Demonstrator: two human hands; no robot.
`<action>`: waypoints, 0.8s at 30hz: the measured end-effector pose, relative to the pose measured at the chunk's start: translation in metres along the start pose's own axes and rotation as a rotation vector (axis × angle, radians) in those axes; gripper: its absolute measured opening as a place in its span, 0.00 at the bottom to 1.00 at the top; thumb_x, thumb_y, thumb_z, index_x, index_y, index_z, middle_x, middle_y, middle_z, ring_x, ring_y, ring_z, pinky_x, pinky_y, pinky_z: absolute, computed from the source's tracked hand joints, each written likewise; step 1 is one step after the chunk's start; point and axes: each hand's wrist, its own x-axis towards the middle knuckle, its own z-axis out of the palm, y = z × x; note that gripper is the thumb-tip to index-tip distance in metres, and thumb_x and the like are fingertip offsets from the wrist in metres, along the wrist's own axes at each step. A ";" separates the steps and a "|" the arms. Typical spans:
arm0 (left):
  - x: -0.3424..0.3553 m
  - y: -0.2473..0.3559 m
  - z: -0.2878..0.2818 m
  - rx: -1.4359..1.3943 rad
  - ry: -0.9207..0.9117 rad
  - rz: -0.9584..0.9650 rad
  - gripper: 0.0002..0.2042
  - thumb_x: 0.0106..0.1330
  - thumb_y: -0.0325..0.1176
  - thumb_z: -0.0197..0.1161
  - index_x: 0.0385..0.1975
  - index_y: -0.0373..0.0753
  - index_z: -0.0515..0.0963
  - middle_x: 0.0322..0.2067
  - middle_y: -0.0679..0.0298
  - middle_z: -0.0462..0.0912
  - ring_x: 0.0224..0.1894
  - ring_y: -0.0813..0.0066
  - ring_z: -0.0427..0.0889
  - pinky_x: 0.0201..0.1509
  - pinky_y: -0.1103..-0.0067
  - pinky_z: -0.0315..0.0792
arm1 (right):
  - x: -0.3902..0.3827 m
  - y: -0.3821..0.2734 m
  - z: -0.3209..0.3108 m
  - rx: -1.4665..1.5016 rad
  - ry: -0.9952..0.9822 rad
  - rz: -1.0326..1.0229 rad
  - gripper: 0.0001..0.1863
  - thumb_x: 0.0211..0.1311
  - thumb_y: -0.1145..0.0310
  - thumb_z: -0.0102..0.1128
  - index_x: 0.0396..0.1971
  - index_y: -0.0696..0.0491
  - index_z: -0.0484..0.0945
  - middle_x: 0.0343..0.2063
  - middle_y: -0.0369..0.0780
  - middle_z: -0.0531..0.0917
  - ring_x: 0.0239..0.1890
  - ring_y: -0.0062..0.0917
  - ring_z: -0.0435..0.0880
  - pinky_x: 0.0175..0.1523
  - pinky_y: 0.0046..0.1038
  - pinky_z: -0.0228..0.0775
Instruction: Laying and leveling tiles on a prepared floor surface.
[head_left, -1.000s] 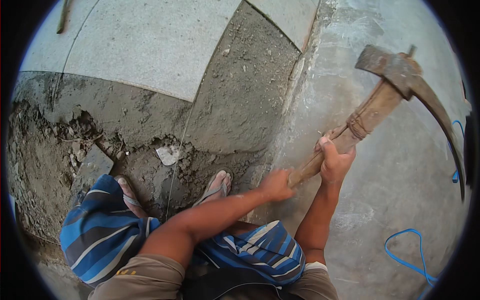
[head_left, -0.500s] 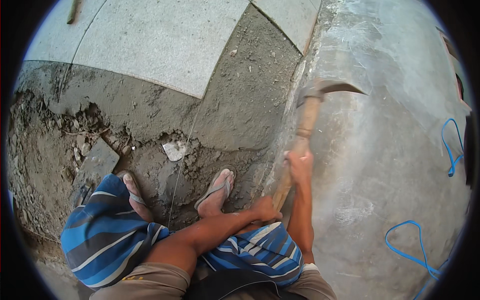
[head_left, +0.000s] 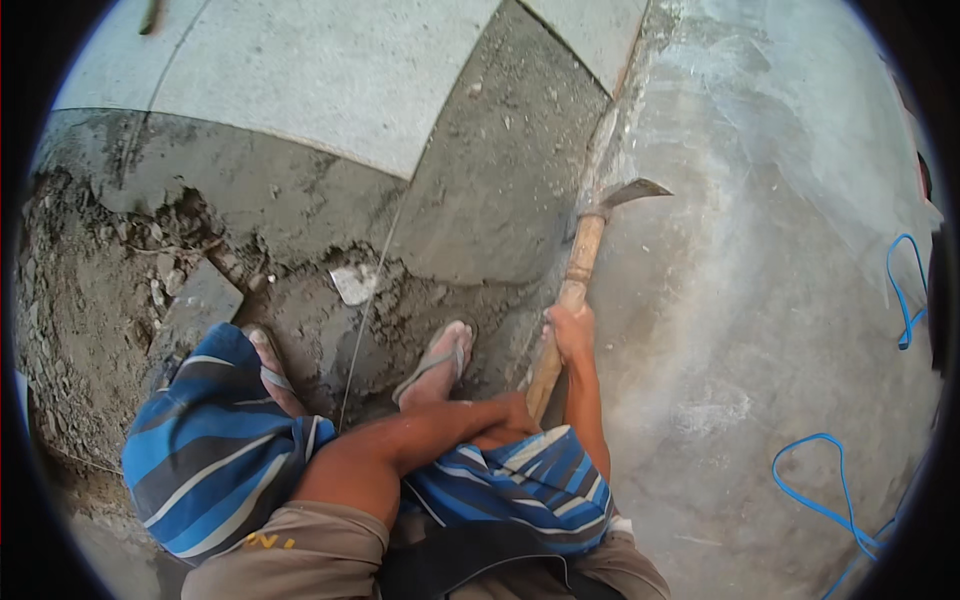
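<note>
Outdoor ground fills the view: loose dug soil and rubble (head_left: 90, 290) at the left, a pale grey paving slab (head_left: 300, 80) above it, and a smooth concrete floor (head_left: 760, 330) at the right.

At the far left, a broken grey stone piece (head_left: 195, 305) lies tilted in the soil. Near it stands the person's left foot (head_left: 268, 362) in a sandal, partly covered by the blue striped shorts (head_left: 215, 450). A thin taut string (head_left: 365, 320) runs from the shorts up across the bed of grey mortar (head_left: 490, 190). Just beside the string, a small pale chip of stone (head_left: 352, 283) rests on the mortar. The right foot (head_left: 438, 362), also in a sandal, stands on the mortar a little more to the right.

The left hand (head_left: 512, 412) is closed around the low end of the pickaxe handle (head_left: 565, 300), above the right knee. The right hand (head_left: 572, 330) is clamped on the same wooden handle higher up, with the fingers wrapped fully around it. The handle rises almost straight up in the view. The metal pickaxe head (head_left: 628, 193) is down at the seam where the mortar meets the raised edge of the concrete floor; I cannot tell if the blade touches the ground.

At the far right, a blue cord (head_left: 815, 500) lies in loops on the concrete, well apart from the tool.
</note>
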 end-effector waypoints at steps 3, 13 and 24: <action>-0.006 0.018 0.007 0.027 0.101 -0.079 0.31 0.46 0.55 0.74 0.39 0.30 0.86 0.43 0.41 0.86 0.48 0.48 0.87 0.47 0.62 0.80 | -0.004 -0.011 -0.005 0.011 -0.052 -0.049 0.14 0.50 0.72 0.66 0.38 0.58 0.76 0.23 0.36 0.80 0.18 0.22 0.79 0.24 0.28 0.73; -0.032 0.109 -0.077 0.207 0.223 0.415 0.33 0.44 0.57 0.76 0.45 0.36 0.83 0.38 0.43 0.86 0.43 0.45 0.86 0.49 0.58 0.79 | -0.078 -0.145 -0.054 0.226 0.044 -0.595 0.17 0.52 0.75 0.67 0.43 0.56 0.76 0.30 0.36 0.80 0.26 0.21 0.81 0.33 0.26 0.76; 0.029 -0.027 -0.004 0.084 -0.040 -0.091 0.32 0.40 0.56 0.79 0.39 0.35 0.87 0.41 0.47 0.87 0.44 0.52 0.88 0.46 0.63 0.80 | 0.002 0.002 0.014 0.037 0.007 -0.101 0.11 0.53 0.72 0.64 0.35 0.58 0.75 0.21 0.38 0.79 0.17 0.22 0.78 0.22 0.27 0.73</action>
